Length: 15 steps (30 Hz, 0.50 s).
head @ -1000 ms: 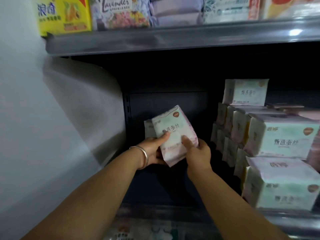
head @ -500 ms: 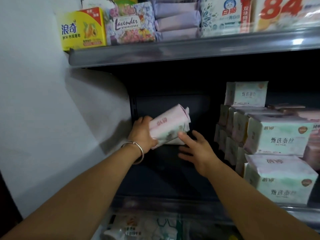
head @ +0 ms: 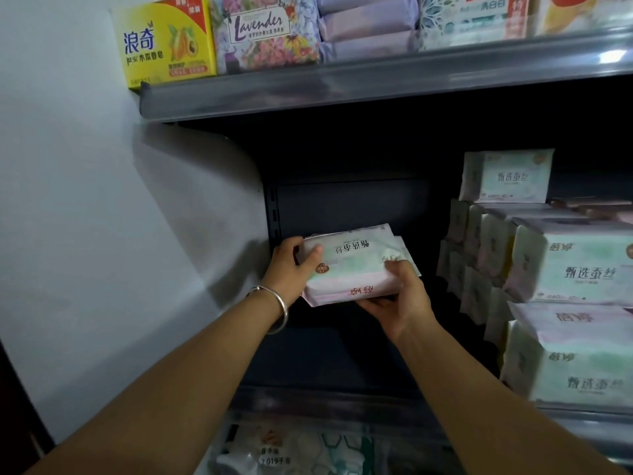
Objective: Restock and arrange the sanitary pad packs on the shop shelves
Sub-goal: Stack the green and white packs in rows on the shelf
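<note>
Holding a soft pad pack [head: 352,265] at frame centre, in the dark gap of the shelf [head: 342,354].

Your left hand [head: 291,265] grips its left end, thumb over the top; your right hand [head: 400,296] cups the lower right corner, fingers curled around it. Judge it light, squashy and slick-wrapped, so hold it by both ends. Stacked packs [head: 565,269] sit at right.

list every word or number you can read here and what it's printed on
"浪奇" on the yellow soap box, top shelf.
"Lavender" on the floral pack beside it.
"甄选蚕丝", upside down, on the held pad pack.
"甄选蚕丝" on the stacked pad packs at right.
"2019" on a package on the lower shelf.
Smaller print is too blurred to read.
</note>
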Tool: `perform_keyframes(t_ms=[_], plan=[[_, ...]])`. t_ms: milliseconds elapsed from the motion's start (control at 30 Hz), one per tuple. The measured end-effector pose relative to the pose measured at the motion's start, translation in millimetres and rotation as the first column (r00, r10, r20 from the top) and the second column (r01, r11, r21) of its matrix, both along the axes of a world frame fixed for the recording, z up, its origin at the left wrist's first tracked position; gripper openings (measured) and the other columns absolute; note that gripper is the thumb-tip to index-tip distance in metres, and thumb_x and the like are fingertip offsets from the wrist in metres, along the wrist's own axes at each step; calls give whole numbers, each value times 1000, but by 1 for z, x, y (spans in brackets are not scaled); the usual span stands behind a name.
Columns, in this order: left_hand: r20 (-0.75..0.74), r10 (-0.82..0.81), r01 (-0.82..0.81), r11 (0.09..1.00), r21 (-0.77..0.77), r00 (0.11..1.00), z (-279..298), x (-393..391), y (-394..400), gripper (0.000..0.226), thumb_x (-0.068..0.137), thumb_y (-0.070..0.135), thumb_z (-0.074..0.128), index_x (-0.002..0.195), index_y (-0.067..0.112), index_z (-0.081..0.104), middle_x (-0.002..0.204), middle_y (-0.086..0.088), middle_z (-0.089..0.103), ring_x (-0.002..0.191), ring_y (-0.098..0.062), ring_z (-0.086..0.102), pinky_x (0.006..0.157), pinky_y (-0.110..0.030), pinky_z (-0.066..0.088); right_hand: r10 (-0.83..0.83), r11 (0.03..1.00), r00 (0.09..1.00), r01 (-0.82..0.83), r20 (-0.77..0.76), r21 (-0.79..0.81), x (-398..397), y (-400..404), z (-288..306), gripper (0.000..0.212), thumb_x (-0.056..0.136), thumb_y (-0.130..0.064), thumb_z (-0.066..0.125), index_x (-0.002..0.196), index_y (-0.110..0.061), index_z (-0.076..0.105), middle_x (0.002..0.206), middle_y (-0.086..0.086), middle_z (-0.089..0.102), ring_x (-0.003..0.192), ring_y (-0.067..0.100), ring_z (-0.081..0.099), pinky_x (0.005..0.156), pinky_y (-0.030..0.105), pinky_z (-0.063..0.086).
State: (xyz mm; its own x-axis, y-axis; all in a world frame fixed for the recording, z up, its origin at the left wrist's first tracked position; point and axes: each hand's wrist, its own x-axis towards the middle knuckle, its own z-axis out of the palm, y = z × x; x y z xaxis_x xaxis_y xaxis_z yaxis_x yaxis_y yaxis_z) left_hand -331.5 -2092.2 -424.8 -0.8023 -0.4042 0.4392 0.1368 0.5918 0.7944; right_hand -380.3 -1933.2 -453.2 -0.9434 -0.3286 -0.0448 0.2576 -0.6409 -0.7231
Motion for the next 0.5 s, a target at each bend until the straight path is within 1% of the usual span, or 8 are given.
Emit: perform_keyframes(t_ms=[67, 100, 200, 300, 367, 400, 467, 500], plan=[[60, -31, 22, 988, 150, 998, 5, -1, -1, 53, 95, 44, 44, 138, 15, 39, 132, 0, 47, 114, -13, 47, 92, -22, 35, -1, 999, 1000, 3, -31, 50, -3, 1, 1, 18, 82, -16, 57, 100, -13, 57, 100, 12, 65, 98, 33, 63, 78, 45, 54], [72, -37, 26, 988, 153, 997, 7, -2, -3, 54, 95, 44, 45, 140, 16, 38, 138, -1, 45, 119, -14, 46, 93, -21, 33, -5, 996, 999, 9, -45, 85, -5, 2, 1, 23, 81, -16, 57, 104, -12, 57, 102, 12, 65, 98, 33, 62, 75, 44, 54], [133, -80, 78, 997, 14, 988, 12, -3, -9, 63, 88, 39, 60, 143, 24, 33, 147, 1, 38, 132, -15, 38, 96, -22, 31, -23, 988, 997, 34, -75, 149, -9, 2, 4, 34, 80, -17, 61, 112, -8, 57, 105, 13, 67, 96, 33, 64, 72, 42, 55], [227, -183, 217, 967, -137, 957, 22, -4, -13, 87, 77, 19, 76, 145, 33, 24, 147, 5, 34, 135, -13, 31, 101, -21, 26, -13, 961, 983, 63, -185, 269, -14, 2, 10, 30, 79, -17, 65, 107, -7, 62, 99, 13, 70, 88, 30, 68, 72, 40, 56], [318, -222, 298, 930, -215, 922, 31, -7, -14, 105, 66, 11, 83, 144, 44, 20, 143, 6, 37, 130, -14, 38, 108, -26, 31, 17, 919, 942, 118, -336, 376, -17, 1, 19, 23, 79, -16, 67, 101, -9, 64, 94, 12, 71, 83, 29, 69, 68, 36, 55], [365, -238, 330, 919, -215, 900, 35, -9, -15, 111, 62, 8, 85, 143, 46, 19, 139, 7, 41, 125, -14, 45, 107, -30, 37, 48, 900, 911, 138, -409, 413, -17, 0, 25, 21, 79, -16, 67, 99, -10, 65, 91, 11, 72, 81, 28, 69, 66, 35, 55], [452, -267, 383, 905, -185, 851, 44, -12, -19, 114, 57, 9, 87, 144, 42, 20, 130, 11, 50, 116, -12, 53, 102, -32, 44, 134, 849, 835, 182, -534, 497, -16, -5, 38, 23, 78, -18, 70, 100, -13, 67, 89, 7, 72, 80, 25, 70, 67, 34, 56], [481, -273, 395, 902, -172, 833, 48, -12, -20, 110, 54, 12, 89, 141, 38, 27, 124, 11, 56, 113, -12, 56, 100, -32, 46, 184, 814, 793, 208, -581, 542, -15, -10, 43, 27, 77, -20, 71, 103, -15, 67, 91, 5, 72, 82, 23, 70, 70, 34, 57]])
